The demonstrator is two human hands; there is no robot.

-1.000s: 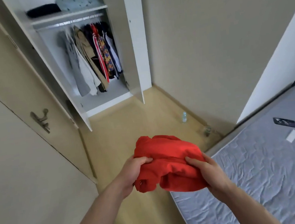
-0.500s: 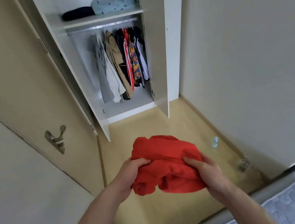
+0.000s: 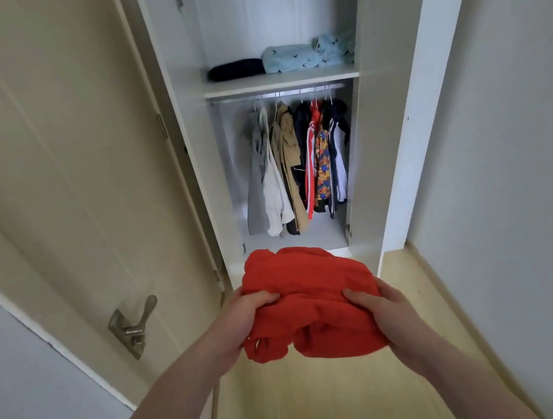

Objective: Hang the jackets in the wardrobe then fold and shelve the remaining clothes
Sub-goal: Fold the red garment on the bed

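Both hands carry a folded red garment (image 3: 308, 300) at waist height, just in front of the open wardrobe (image 3: 390, 100). The left hand (image 3: 237, 320) grips its left edge, thumb on top and fingers curled beneath; the right hand (image 3: 387, 314) grips the right edge the same way. Inside the wardrobe, far from the hands, jackets (image 3: 297, 165) hang in a row from the rail (image 3: 276, 94). On the shelf (image 3: 281, 80) above lie a folded dark garment (image 3: 235, 70) at the left and light blue patterned clothes (image 3: 309, 55) touching it on the right. A room door with a metal handle (image 3: 133, 327) stands to the left.
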